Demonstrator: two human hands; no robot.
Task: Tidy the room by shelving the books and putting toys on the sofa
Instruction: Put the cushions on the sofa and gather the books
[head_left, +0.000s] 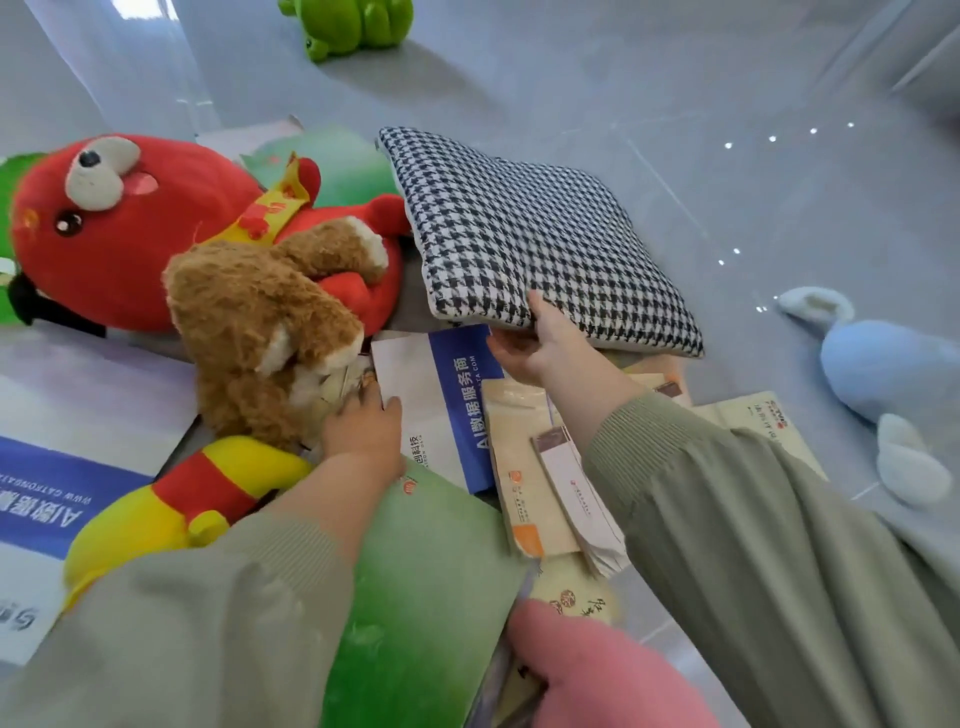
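Two hands, head view | right hand grips the near edge of the houndstooth cushion, thumb on top | left hand lies on the blue-and-white booklet beside the brown bear, grasp unclear | best: lift cushion clear, then gather books | glossy grey floor; green frog and blue plush well apart

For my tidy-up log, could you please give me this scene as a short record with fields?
right hand: grips near edge of houndstooth cushion
left hand: on blue-and-white booklet beside brown teddy bear; grip unclear
other toys: red plush, green frog, pale blue plush
other books: green booklet, beige booklets
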